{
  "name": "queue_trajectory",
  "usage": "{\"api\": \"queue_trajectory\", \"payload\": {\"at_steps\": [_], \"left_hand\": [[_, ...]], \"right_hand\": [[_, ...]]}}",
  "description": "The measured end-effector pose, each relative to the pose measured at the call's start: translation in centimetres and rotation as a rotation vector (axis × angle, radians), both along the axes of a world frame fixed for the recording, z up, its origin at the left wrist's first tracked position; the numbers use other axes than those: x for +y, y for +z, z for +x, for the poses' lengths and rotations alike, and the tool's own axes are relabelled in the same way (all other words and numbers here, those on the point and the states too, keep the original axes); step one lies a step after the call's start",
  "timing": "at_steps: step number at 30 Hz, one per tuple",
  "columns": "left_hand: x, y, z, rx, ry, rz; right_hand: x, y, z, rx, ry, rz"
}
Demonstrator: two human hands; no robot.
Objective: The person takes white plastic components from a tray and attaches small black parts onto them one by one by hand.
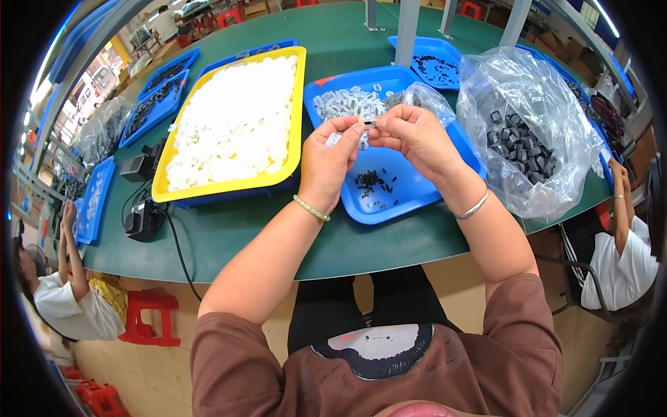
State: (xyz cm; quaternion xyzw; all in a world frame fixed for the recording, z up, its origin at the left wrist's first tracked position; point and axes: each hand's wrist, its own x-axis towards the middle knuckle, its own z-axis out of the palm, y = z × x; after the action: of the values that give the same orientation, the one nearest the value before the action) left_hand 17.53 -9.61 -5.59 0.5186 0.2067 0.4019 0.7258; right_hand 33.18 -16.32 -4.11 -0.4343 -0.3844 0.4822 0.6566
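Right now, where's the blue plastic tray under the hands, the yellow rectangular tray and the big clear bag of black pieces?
Blue plastic tray [413, 186]: head view, bare floor.
Yellow rectangular tray [299, 104]: head view, right rim.
Clear plastic bag [497, 80]: head view, upper left side.

Bright, even light over the table [278, 244], a tube [606, 18] glowing upper right — and look at those white parts [236, 118], bleached nearly to one flat glare! Highlights streak the bag [486, 83], shadows fall soft, the held part [369, 122] blurs, and the fisheye bows the table's edge inside a black rim.
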Motion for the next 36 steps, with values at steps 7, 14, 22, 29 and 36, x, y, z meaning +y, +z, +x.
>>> {"api": "queue_trajectory", "payload": {"at_steps": [7,14,22,29,36], "left_hand": [[0.0,0.1,-0.1,0.005,-0.015,-0.001],[0.2,0.0,0.0,0.014,-0.015,-0.014],[0.2,-0.2,-0.3,-0.011,-0.045,-0.006],[0.2,-0.3,-0.1,-0.004,-0.034,0.016],[0.4,-0.3,-0.1,-0.001,-0.037,0.003]], "right_hand": [[-0.1,0.3,0.3,0.009,0.048,-0.017],[0.0,0.1,0.3,-0.052,0.025,0.000],[-0.6,0.5,-0.6,-0.221,-0.057,0.055],[-0.5,0.5,-0.6,-0.186,-0.054,0.045],[0.3,-0.2,0.4,0.115,0.116,0.047]]}}
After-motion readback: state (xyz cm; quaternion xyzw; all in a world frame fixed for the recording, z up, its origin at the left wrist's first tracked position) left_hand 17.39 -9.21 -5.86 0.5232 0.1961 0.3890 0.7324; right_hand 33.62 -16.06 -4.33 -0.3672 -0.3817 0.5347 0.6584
